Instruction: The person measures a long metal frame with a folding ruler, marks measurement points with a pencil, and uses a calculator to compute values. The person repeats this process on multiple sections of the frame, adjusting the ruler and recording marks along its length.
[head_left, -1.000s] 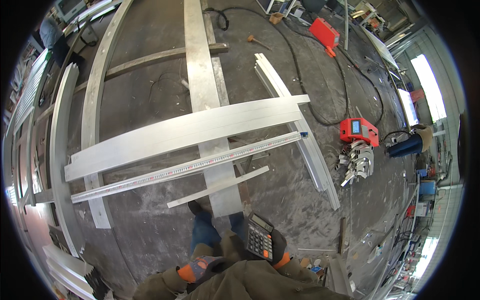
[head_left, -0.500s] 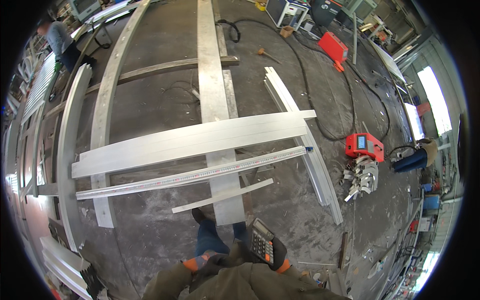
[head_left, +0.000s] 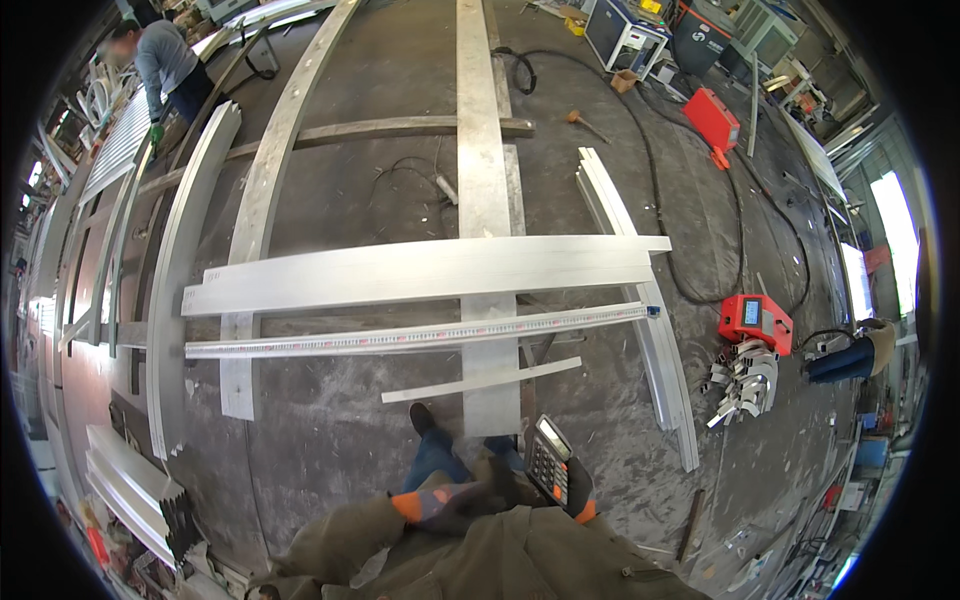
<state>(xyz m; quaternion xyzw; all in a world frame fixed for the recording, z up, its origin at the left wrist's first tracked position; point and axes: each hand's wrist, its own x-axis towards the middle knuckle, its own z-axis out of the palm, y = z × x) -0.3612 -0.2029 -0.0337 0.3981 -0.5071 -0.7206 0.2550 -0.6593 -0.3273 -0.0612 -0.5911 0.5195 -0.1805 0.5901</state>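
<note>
Right hand (head_left: 578, 482), in a dark glove, is clamped around a calculator (head_left: 549, 468), which sits tilted in front of the body, lower middle of the view, screen end up. Left hand (head_left: 470, 502) is bent across the belly near it, dark glove too; can't tell if those fingers are apart or together, they're too dark and bunched.

Just past the feet there's a short silver strip (head_left: 480, 380) lying across a long flat plank (head_left: 485, 180). Beyond that is a long bar with a measuring tape (head_left: 420, 332) running along it, then wide silver plates (head_left: 430, 275). The right ends of bar and plates reach a stack of profiles (head_left: 645, 330).

Container-wise: small brown open box (head_left: 624, 81) up by a blue-and-white cabinet (head_left: 622, 38), contents too small to make out. Dark bin (head_left: 703, 40) next to that, can't see inside. The cut metal pieces (head_left: 745, 385) aren't in anything, just heaped on the floor beside a red machine (head_left: 756, 324).
</note>
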